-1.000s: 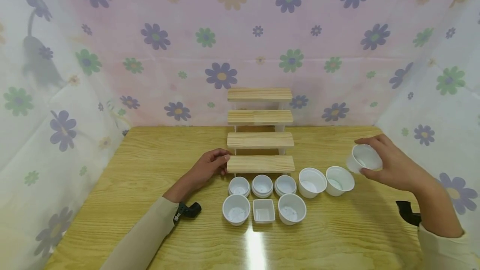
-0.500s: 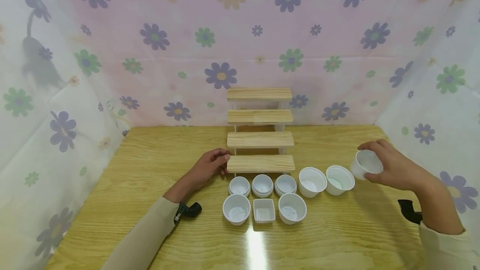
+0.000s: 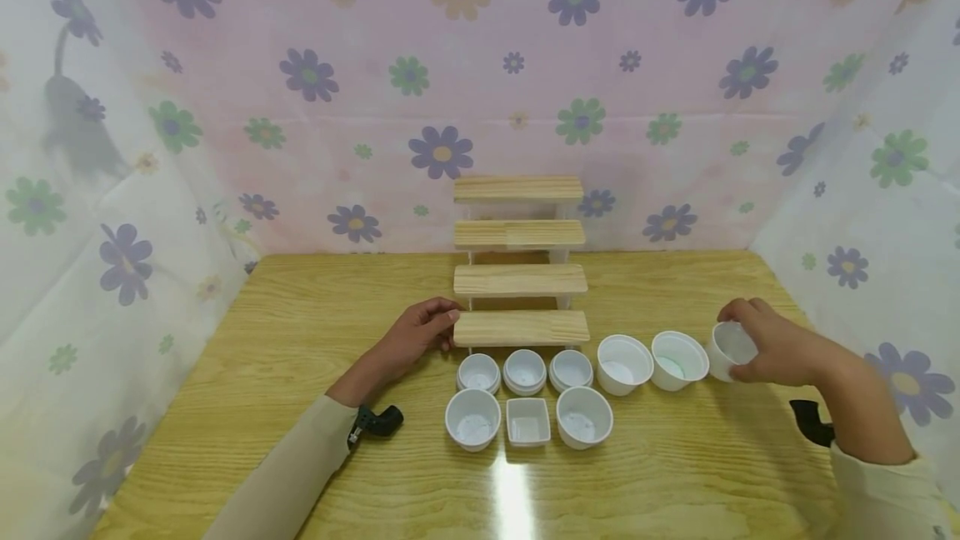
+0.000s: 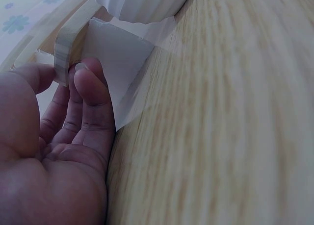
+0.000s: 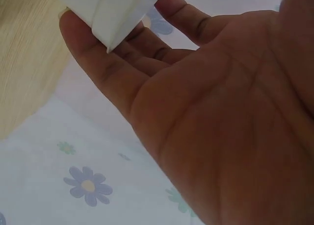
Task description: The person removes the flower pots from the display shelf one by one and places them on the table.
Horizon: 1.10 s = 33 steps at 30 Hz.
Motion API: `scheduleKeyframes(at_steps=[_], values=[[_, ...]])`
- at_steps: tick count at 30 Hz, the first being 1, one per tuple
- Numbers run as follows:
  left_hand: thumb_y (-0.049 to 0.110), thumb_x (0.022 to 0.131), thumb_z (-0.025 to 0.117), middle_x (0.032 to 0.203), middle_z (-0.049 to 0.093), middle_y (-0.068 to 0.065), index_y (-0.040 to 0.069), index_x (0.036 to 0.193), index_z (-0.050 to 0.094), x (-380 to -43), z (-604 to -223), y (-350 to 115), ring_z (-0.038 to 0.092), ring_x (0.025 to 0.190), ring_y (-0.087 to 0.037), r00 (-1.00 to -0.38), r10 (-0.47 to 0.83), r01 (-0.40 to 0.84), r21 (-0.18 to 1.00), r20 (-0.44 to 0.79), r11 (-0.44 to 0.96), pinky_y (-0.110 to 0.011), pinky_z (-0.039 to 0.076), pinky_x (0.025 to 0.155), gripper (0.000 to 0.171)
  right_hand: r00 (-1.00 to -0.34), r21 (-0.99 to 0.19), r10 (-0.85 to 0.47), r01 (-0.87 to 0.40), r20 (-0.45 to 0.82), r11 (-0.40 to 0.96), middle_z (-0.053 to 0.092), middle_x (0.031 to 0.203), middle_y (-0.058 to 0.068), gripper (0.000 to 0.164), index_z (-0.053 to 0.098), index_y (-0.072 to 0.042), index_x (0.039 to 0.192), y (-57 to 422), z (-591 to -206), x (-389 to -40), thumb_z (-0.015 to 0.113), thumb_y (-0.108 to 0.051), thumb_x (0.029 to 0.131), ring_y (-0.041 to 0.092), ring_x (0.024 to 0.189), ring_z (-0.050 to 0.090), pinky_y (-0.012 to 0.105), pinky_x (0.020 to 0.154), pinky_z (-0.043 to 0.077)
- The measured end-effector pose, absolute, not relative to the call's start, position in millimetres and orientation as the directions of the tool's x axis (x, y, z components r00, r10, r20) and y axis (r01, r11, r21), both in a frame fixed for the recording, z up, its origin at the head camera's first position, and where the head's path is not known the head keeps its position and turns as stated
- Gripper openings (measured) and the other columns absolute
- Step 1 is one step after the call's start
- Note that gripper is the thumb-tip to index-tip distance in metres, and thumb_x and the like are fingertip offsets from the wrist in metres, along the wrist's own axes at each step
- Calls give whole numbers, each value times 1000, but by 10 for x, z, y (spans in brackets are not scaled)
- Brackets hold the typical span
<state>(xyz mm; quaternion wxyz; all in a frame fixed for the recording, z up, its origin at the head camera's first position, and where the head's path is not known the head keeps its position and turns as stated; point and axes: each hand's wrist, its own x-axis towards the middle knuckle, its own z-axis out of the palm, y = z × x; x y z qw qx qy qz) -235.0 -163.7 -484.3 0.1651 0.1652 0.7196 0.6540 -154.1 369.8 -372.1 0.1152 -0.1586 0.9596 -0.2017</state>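
At the right end of the row, my right hand (image 3: 780,348) grips a white plastic cup (image 3: 732,350) by its sides, thumb in front and fingers behind. The cup stands upright, low at the table, next to another white cup (image 3: 678,361) with a greenish tint inside. In the right wrist view only the lower part of the held cup (image 5: 110,14) shows between thumb and fingers. My left hand (image 3: 412,340) pinches the left end of the lowest step of a wooden tiered display stand (image 3: 521,327). The left wrist view shows thumb and fingers on that step's end (image 4: 66,46).
In front of the stand sit three small round pots (image 3: 525,371), and nearer still two round cups (image 3: 472,421) flank a square one (image 3: 528,423). Another white cup (image 3: 624,365) stands just right of them. A flowered cloth (image 3: 517,90) rises behind the table.
My right hand has lowered the cup and brought it left, close to the neighbouring cup, and the cup has come more upright. The left hand stays at the stand.
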Motion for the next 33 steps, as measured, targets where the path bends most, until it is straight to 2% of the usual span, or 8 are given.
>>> scheduleKeyframes(at_steps=[6,15,22,29,33], values=[[26,114,55,91,61,-10,-1,139,60,-2343,-4839,-1645,62,78,-20,-895,445,17,995,-28,96,-31,58,72,37,-916,-432,-358,-253,-182,866,48,121,31,71,46,8,129,3693,-3754,-1550,91,-12,79,37,98,56,45,73,54],[27,114,54,92,61,-12,-1,140,59,-2331,-4829,-1644,62,79,-21,-894,447,23,995,-23,98,-31,58,73,39,-900,-433,-338,-198,-275,879,49,116,27,69,43,4,126,3689,-3772,-1574,90,-10,78,37,97,55,43,74,53],[27,114,54,92,61,-12,-2,140,59,-2324,-4824,-1653,61,79,-20,-893,450,24,995,-20,92,-31,58,73,39,-897,-422,-337,-197,-287,885,49,113,27,69,41,3,125,3669,-3790,-1582,89,-9,78,36,94,56,42,73,52],[26,114,54,90,61,-11,-3,140,59,-2324,-4837,-1659,61,78,-20,-895,445,25,996,-18,91,-30,57,72,38,-891,-431,-343,-195,-298,881,49,115,26,71,42,2,127,3644,-3807,-1597,90,-10,77,36,96,56,44,76,52],[25,114,55,89,63,-11,-2,139,60,-2335,-4853,-1654,62,78,-20,-898,440,36,995,-10,96,-30,58,72,38,-886,-432,-340,-185,-315,883,48,123,31,76,40,3,133,3649,-3802,-1589,91,-15,80,40,101,57,49,79,54]])
